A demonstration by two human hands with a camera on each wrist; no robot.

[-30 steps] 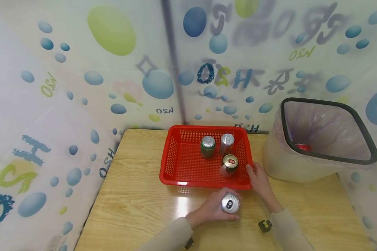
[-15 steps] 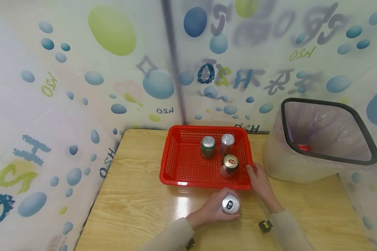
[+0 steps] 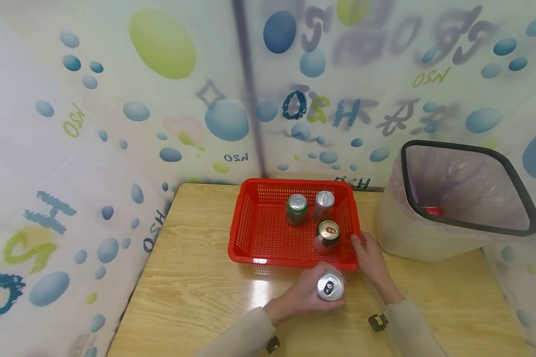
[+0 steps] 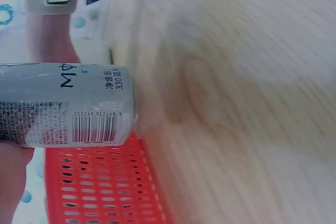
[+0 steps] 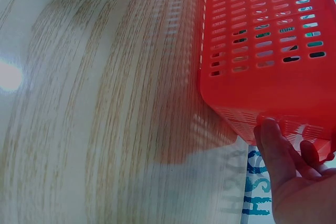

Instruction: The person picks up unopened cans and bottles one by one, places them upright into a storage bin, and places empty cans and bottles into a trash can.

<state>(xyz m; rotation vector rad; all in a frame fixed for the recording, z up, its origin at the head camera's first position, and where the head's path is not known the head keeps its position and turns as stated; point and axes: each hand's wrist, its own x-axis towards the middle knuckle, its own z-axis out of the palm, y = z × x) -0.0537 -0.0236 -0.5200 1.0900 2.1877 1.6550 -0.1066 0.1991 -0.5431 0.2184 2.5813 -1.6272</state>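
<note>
My left hand (image 3: 304, 293) grips a silver drink can (image 3: 330, 286) in front of the red plastic basket (image 3: 260, 260). In the left wrist view the can (image 4: 97, 103) shows a barcode and small dark print, and its base is clear of the wood. My right hand (image 3: 372, 257) holds the basket near its front right corner; in the right wrist view the thumb presses the outer wall and other fingers curl at the rim. Standing inside the basket are a green can (image 3: 297, 210), a slim silver can (image 3: 324, 206) and a dark-topped can with a gold lid (image 3: 328, 235).
To the right stands a pale bin (image 3: 397, 225) with a black rim and a plastic liner; a red item (image 3: 432, 211) lies inside it. Beneath everything is a wooden table (image 3: 196, 277). A patterned curtain (image 3: 196, 163) closes off the back and sides.
The left hand and its can have shifted slightly up and to the right in the head view. The right hand stays at the basket; the whole view has drifted a little.
</note>
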